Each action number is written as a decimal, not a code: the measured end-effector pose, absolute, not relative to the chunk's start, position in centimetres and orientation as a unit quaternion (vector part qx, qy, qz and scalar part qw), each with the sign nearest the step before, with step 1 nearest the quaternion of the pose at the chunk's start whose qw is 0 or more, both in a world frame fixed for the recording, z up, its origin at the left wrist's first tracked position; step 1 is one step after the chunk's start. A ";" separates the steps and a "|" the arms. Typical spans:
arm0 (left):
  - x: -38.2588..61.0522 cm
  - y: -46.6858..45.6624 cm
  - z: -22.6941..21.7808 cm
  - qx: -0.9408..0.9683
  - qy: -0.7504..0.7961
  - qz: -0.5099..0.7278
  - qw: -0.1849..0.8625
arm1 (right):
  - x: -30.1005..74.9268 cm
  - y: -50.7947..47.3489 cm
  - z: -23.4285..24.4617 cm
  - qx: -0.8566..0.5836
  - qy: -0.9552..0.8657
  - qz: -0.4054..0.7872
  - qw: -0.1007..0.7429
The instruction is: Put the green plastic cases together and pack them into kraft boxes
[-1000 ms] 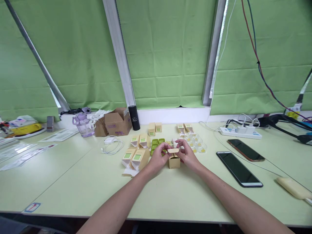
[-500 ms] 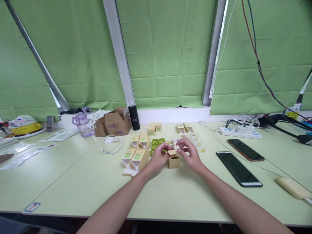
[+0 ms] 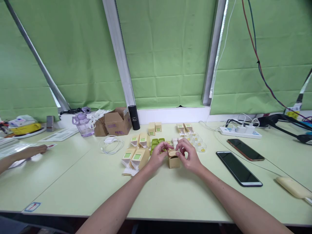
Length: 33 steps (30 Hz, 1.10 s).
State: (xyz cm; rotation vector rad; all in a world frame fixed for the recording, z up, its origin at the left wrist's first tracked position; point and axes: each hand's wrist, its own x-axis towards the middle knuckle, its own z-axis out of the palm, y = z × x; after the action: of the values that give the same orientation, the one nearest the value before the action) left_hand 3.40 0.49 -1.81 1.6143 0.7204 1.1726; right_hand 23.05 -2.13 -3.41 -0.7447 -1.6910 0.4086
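A small tan cardboard box (image 3: 174,161) stands upright on the pale green table (image 3: 170,195), its top flap partly folded. My left hand (image 3: 158,156) pinches the flap and the box's left side. My right hand (image 3: 189,156) curls over the flap from the right, fingers pressed on it. Just behind the hands lie green trays (image 3: 156,143), clear round cups with yellow centres (image 3: 198,144), and more tan boxes with green labels (image 3: 136,157), some lying open on their sides.
Two dark phones (image 3: 239,169) lie at the right, near a white power strip (image 3: 240,131) with cables. A brown carton (image 3: 118,123), black cylinder (image 3: 134,117) and purple jug (image 3: 83,125) stand at the back. Another person's hand (image 3: 31,151) reaches in at far left.
My fingers have pressed the box's flap lower and closed in over it. Another person's hand has come into view at the far left, over the papers.
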 end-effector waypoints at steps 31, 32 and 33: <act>3.4 -0.5 -1.6 0.746 0.294 0.450 0.394 | 23.1 -1.6 -4.0 -0.361 -0.710 0.230 0.559; 3.4 -0.4 -1.7 0.746 0.293 0.449 0.395 | 23.0 -1.6 -4.1 -0.364 -0.708 0.235 0.558; 3.4 -0.4 -1.7 0.745 0.293 0.449 0.397 | 23.0 -1.6 -4.1 -0.365 -0.707 0.239 0.556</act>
State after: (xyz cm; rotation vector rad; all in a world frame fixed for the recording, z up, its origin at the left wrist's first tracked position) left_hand 3.45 -0.44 -1.68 1.8870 0.7410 1.1379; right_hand 22.99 -1.56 -4.14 -0.8619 -1.6693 0.5640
